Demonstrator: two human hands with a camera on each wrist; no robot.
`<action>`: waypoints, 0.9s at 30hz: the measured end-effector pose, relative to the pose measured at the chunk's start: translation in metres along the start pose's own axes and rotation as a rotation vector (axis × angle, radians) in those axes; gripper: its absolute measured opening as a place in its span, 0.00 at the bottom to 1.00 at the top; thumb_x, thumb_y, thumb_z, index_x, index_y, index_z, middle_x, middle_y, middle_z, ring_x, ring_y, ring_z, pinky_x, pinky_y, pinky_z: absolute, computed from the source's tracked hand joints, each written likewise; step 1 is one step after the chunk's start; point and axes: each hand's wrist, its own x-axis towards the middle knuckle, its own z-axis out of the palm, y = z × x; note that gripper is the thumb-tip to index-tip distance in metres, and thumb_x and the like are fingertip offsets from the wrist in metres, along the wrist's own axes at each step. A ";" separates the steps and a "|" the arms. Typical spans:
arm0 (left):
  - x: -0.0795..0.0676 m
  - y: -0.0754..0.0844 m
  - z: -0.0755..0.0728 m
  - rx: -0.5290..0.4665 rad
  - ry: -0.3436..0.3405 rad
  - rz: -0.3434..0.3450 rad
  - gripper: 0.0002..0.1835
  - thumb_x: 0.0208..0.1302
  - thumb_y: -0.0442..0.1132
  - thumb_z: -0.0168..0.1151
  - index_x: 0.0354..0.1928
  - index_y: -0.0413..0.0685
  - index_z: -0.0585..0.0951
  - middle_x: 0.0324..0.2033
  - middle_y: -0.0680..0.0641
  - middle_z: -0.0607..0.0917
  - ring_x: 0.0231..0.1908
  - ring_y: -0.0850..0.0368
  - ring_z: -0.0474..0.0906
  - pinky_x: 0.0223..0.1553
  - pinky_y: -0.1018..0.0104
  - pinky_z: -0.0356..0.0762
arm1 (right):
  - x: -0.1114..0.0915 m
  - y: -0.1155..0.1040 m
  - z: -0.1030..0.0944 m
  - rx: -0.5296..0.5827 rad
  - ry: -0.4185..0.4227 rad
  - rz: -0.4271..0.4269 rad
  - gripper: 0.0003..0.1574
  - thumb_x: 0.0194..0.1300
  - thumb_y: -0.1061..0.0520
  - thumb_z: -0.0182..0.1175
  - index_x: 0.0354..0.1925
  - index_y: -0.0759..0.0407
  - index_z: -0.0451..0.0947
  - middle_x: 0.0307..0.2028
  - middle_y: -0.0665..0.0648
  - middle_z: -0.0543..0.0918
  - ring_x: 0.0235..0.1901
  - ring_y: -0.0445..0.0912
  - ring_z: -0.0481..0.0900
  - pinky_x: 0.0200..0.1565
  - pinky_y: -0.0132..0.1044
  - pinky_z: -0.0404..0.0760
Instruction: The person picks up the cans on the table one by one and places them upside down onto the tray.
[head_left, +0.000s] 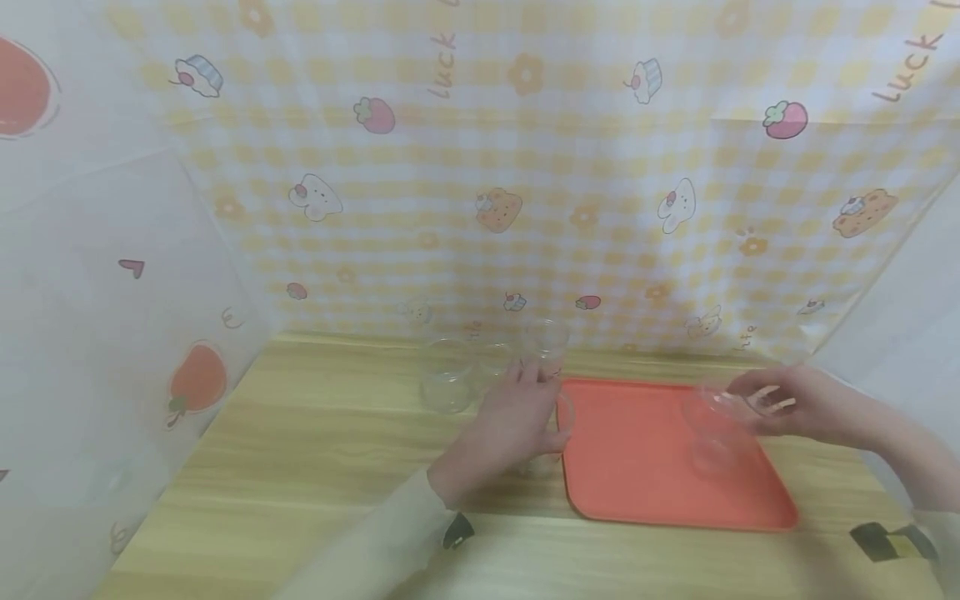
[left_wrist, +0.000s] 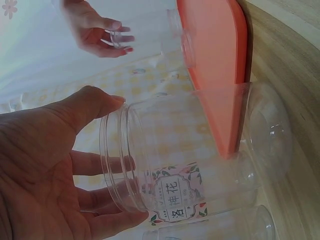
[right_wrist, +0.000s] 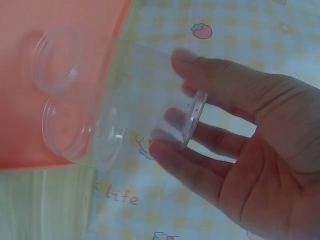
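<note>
While the left hand (head_left: 508, 423) curls its thumb and fingers round the rim of a clear jar (left_wrist: 162, 127), parted only as wide as that rim, the right hand (head_left: 806, 406) has its thumb and fingers bent about the rim of a second clear jar (right_wrist: 152, 112), with gaps between the fingers. The left hand's jar is beside the left edge of the red tray (head_left: 637, 479); whether its base touches the tabletop (head_left: 315, 433) I cannot tell. The right hand's jar is over the right part of the tray, its body slanting away from the palm in the right wrist view. Two clear round rims (right_wrist: 56, 60) show just past it against the red, too faint to sort out fully. A printed label (left_wrist: 175, 192) appears through and below the left hand's jar, but which jar bears it is unclear. Further left, more clear jars (head_left: 446, 393) stand close together near the back of the tabletop. Pale sleeves (head_left: 378, 542) cover the forearms. Behind the wood-grained surface hangs a yellow-and-white checked cloth (head_left: 450, 146) printed with strawberries, cakes and flowers, and a white sheet (head_left: 213, 300) with hearts covers the left side.
</note>
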 end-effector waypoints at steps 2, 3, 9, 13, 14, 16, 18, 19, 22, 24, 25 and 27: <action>0.000 0.000 0.000 0.000 -0.004 -0.004 0.19 0.60 0.57 0.70 0.45 0.55 0.82 0.49 0.45 0.75 0.47 0.50 0.69 0.27 0.70 0.77 | 0.000 -0.001 0.000 -0.026 -0.020 0.027 0.26 0.56 0.61 0.77 0.51 0.68 0.81 0.45 0.60 0.85 0.40 0.45 0.85 0.37 0.38 0.87; 0.000 0.000 0.000 0.000 -0.005 -0.005 0.20 0.59 0.57 0.70 0.46 0.55 0.82 0.50 0.45 0.76 0.47 0.50 0.69 0.27 0.70 0.77 | 0.001 -0.002 0.000 -0.040 -0.031 0.045 0.26 0.55 0.60 0.77 0.51 0.68 0.82 0.45 0.59 0.85 0.40 0.48 0.85 0.37 0.39 0.87; -0.001 0.001 -0.001 0.006 -0.008 -0.007 0.23 0.60 0.57 0.70 0.51 0.53 0.82 0.51 0.45 0.76 0.47 0.51 0.69 0.27 0.71 0.76 | 0.000 0.000 0.000 -0.086 -0.083 0.163 0.29 0.51 0.57 0.80 0.49 0.68 0.82 0.44 0.60 0.85 0.40 0.58 0.85 0.38 0.43 0.86; -0.002 0.001 -0.001 -0.012 -0.012 -0.012 0.23 0.60 0.56 0.70 0.52 0.52 0.82 0.51 0.45 0.75 0.47 0.51 0.69 0.25 0.71 0.76 | 0.000 0.004 0.002 -0.108 -0.089 0.188 0.31 0.49 0.57 0.80 0.49 0.67 0.81 0.43 0.60 0.84 0.38 0.58 0.86 0.37 0.46 0.87; -0.001 0.001 -0.001 -0.012 -0.015 -0.014 0.24 0.60 0.56 0.70 0.53 0.52 0.82 0.51 0.45 0.75 0.47 0.51 0.69 0.24 0.72 0.75 | 0.000 0.005 0.003 -0.109 -0.089 0.188 0.31 0.49 0.57 0.80 0.49 0.67 0.81 0.42 0.60 0.84 0.38 0.58 0.85 0.37 0.47 0.87; -0.001 0.001 0.000 -0.015 -0.019 -0.017 0.24 0.60 0.56 0.70 0.53 0.51 0.82 0.50 0.45 0.75 0.46 0.51 0.68 0.23 0.71 0.75 | 0.000 0.006 0.004 -0.106 -0.085 0.185 0.31 0.48 0.57 0.80 0.48 0.67 0.81 0.42 0.60 0.84 0.38 0.58 0.85 0.37 0.48 0.87; -0.001 0.001 0.000 -0.017 -0.023 -0.021 0.25 0.60 0.56 0.70 0.55 0.51 0.82 0.51 0.45 0.75 0.47 0.51 0.68 0.23 0.71 0.76 | 0.000 0.007 0.005 -0.102 -0.081 0.184 0.30 0.47 0.58 0.80 0.48 0.68 0.81 0.42 0.61 0.84 0.38 0.59 0.85 0.37 0.49 0.87; 0.000 0.001 0.000 -0.015 -0.022 -0.021 0.25 0.60 0.56 0.69 0.54 0.51 0.82 0.51 0.45 0.75 0.47 0.51 0.68 0.23 0.71 0.76 | -0.001 0.008 0.006 -0.101 -0.078 0.180 0.30 0.47 0.58 0.80 0.47 0.68 0.81 0.42 0.61 0.84 0.38 0.59 0.85 0.37 0.49 0.87; -0.001 0.002 -0.001 -0.017 -0.019 -0.022 0.25 0.61 0.56 0.69 0.55 0.52 0.82 0.52 0.45 0.75 0.49 0.51 0.69 0.24 0.70 0.77 | -0.003 0.010 0.008 -0.099 -0.061 0.171 0.30 0.47 0.59 0.80 0.47 0.67 0.81 0.42 0.61 0.84 0.38 0.59 0.85 0.37 0.49 0.87; -0.001 0.002 -0.001 -0.017 -0.016 -0.019 0.25 0.61 0.56 0.69 0.56 0.52 0.81 0.53 0.45 0.75 0.50 0.51 0.69 0.25 0.70 0.78 | -0.005 0.011 0.010 -0.103 -0.045 0.154 0.30 0.46 0.59 0.81 0.47 0.67 0.81 0.42 0.61 0.85 0.37 0.59 0.85 0.37 0.49 0.87; -0.001 0.002 -0.001 -0.016 -0.015 -0.017 0.25 0.61 0.56 0.69 0.56 0.52 0.81 0.54 0.45 0.75 0.50 0.51 0.69 0.25 0.70 0.78 | -0.005 0.012 0.012 -0.111 -0.036 0.147 0.30 0.46 0.59 0.81 0.47 0.67 0.81 0.42 0.61 0.85 0.37 0.59 0.85 0.37 0.48 0.87; -0.001 0.002 0.000 -0.010 -0.015 -0.016 0.27 0.61 0.56 0.69 0.58 0.52 0.81 0.54 0.45 0.75 0.50 0.51 0.69 0.25 0.70 0.78 | -0.007 0.013 0.015 -0.115 -0.021 0.131 0.30 0.46 0.60 0.81 0.47 0.67 0.81 0.42 0.61 0.85 0.36 0.59 0.85 0.36 0.49 0.87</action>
